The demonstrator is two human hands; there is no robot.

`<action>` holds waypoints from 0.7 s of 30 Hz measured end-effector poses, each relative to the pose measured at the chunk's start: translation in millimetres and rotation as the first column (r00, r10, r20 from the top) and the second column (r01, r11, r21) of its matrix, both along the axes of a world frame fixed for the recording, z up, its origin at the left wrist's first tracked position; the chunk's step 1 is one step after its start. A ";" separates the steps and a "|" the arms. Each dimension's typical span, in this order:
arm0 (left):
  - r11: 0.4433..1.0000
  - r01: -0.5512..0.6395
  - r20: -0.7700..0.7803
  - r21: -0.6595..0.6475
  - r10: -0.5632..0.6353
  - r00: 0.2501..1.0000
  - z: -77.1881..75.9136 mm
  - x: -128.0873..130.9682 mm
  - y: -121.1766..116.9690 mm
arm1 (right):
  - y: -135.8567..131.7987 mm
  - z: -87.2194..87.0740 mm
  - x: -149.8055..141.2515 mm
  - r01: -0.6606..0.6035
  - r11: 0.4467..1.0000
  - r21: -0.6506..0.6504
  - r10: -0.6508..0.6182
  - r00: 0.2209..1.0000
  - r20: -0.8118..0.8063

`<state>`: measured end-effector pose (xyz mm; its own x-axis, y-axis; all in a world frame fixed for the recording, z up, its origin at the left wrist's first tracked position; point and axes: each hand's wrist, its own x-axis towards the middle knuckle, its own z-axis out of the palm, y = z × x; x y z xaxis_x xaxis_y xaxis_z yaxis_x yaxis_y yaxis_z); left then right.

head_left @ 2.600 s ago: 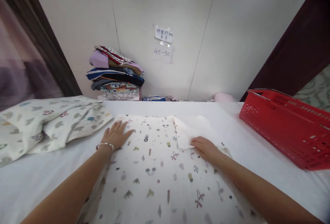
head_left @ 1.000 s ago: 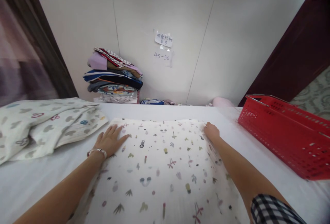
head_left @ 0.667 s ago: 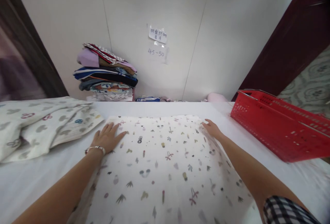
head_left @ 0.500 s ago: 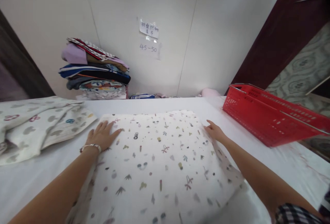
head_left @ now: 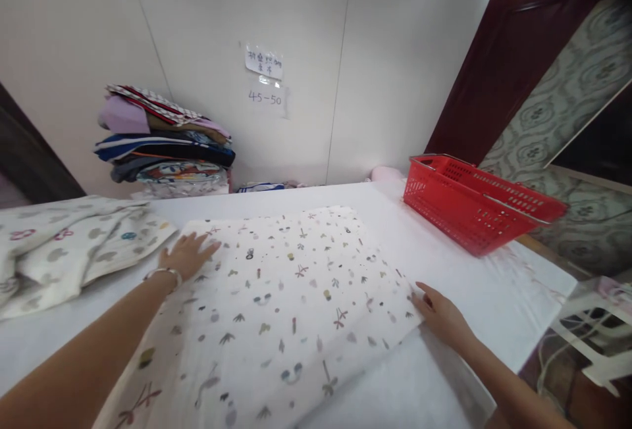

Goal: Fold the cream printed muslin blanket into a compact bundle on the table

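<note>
A thin white cloth [head_left: 291, 297] printed with small coloured motifs lies spread in front of me on the white-covered table. My left hand [head_left: 185, 258], with a bracelet at the wrist, rests flat on the cloth's far left corner, fingers spread. At the right edge, close to the near right corner, my right hand [head_left: 437, 314] has its fingers bent onto the cloth's border, with the index finger reaching past it. The cloth's near left part runs out of view below. Left of my left hand lies another white cloth [head_left: 99, 245] with grey patterns, rumpled in folds.
A red plastic basket [head_left: 444, 208] stands at the table's right side. A stack of folded fabrics [head_left: 168, 143] sits at the back left against the wall, below and left of handwritten paper signs [head_left: 265, 64]. A white plastic stool-like object [head_left: 592, 330] is beyond the table's right edge.
My right hand has moved down the cloth's right edge toward me, and the drooping flap there now lies flatter. My left hand stays on the far left corner. The view has turned right.
</note>
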<state>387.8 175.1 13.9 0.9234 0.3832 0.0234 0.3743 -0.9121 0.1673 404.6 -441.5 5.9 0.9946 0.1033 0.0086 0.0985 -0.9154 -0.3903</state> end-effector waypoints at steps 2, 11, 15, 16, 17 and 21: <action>0.999 0.020 -0.050 0.038 -0.018 0.999 4.3 -15.5 -23.4 | -3.7 -1.8 -3.9 0.002 1.000 -0.029 -0.002 1.000 0.023; 0.997 0.055 -0.099 0.057 -0.049 0.994 -15.6 -64.4 -64.6 | -9.0 -2.6 14.0 -0.125 0.980 -0.157 0.148 0.979 0.142; 0.997 0.058 -0.072 0.056 -0.054 0.996 -15.6 -62.6 -62.7 | 42.9 13.0 30.6 -0.318 0.938 -0.136 0.345 0.891 0.296; 0.997 0.064 -0.069 0.053 -0.060 0.996 -15.3 -63.3 -62.5 | 62.1 17.0 35.1 -0.377 0.918 -0.123 0.397 0.871 0.288; 0.996 0.068 -0.065 0.053 -0.065 0.996 -15.1 -64.6 -62.1 | 82.7 20.7 39.8 -0.436 0.892 -0.117 0.451 0.852 0.264; 0.992 0.086 -0.023 0.091 -0.084 0.996 -16.5 -72.9 -57.5 | 168.0 30.3 64.6 -0.600 0.787 -0.143 0.616 0.778 0.122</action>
